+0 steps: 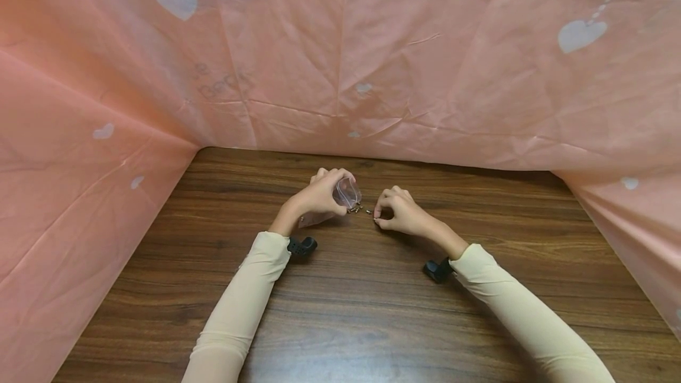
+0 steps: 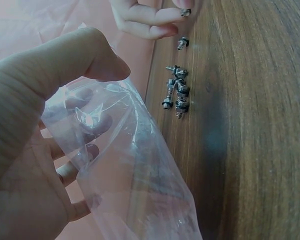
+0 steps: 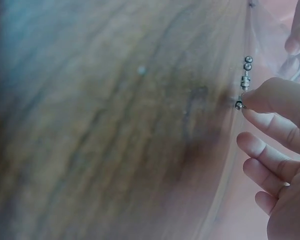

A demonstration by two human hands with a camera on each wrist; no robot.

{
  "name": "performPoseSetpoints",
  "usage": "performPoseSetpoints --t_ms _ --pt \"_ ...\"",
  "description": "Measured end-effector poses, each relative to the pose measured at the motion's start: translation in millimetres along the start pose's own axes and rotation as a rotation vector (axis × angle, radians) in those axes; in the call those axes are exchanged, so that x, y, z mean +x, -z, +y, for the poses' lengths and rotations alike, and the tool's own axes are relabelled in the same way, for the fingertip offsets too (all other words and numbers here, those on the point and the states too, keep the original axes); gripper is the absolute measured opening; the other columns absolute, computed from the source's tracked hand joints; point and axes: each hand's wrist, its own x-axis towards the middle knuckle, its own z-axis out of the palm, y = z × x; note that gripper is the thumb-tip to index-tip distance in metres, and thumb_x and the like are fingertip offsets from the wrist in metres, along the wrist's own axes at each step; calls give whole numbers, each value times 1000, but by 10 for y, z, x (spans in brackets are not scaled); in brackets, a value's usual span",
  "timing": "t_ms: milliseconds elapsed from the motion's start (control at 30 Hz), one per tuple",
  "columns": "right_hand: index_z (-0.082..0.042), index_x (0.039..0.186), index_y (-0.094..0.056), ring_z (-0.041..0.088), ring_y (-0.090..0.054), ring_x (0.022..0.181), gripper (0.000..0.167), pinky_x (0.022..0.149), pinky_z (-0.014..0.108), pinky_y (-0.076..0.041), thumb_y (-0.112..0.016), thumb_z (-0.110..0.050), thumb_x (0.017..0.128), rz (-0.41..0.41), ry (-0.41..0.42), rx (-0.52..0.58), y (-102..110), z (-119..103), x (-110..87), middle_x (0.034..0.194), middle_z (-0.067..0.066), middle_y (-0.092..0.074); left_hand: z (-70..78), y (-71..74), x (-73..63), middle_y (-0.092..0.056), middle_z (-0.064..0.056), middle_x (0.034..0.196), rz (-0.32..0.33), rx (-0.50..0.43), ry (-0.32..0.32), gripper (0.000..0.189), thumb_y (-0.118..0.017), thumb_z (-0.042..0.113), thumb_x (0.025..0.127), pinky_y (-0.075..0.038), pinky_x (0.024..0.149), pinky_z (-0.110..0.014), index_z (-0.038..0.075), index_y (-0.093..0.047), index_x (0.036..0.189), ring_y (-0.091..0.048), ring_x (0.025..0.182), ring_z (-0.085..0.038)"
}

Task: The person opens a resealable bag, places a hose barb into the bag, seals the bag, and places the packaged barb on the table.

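Observation:
My left hand (image 1: 319, 195) grips a clear plastic zip bag (image 2: 140, 160), thumb on one side and fingers behind it. In the head view the bag's mouth gapes toward the right. Several small shiny metal fittings (image 2: 180, 89) lie in a loose cluster on the table by that mouth. To the right, my right hand (image 1: 403, 213) pinches one small metal fitting (image 3: 239, 105) between thumb and index finger, close to the tabletop. Its other fingers are loosely bent. Another single fitting (image 1: 369, 212) sits between the cluster and this hand. Their exact kind is too small to tell.
Everything rests on a dark brown wood-grain table (image 1: 362, 312). A pink sheet (image 1: 425, 75) with white hearts hangs behind the table and along its sides. Each wrist wears a black strapped device, such as the one (image 1: 437, 270) on the right.

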Motion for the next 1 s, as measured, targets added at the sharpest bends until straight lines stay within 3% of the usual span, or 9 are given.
performPoseSetpoints --t_ms 500,1000 --pt "-14 83 -70 25 -47 94 7 90 47 -32 -77 -12 82 58 -16 35 8 -18 42 100 8 -66 -34 -17 5 -57 -7 119 -9 -2 -12 65 -81 16 70 -29 105 -51 18 -54 130 -38 116 -28" --pt "-12 85 -71 29 -48 100 8 93 50 -31 -75 -10 79 176 6 54 53 -15 107 99 9 -65 -42 -47 18 -56 -4 115 -18 11 -3 64 -81 15 71 -29 103 -48 20 -54 129 -38 113 -26"
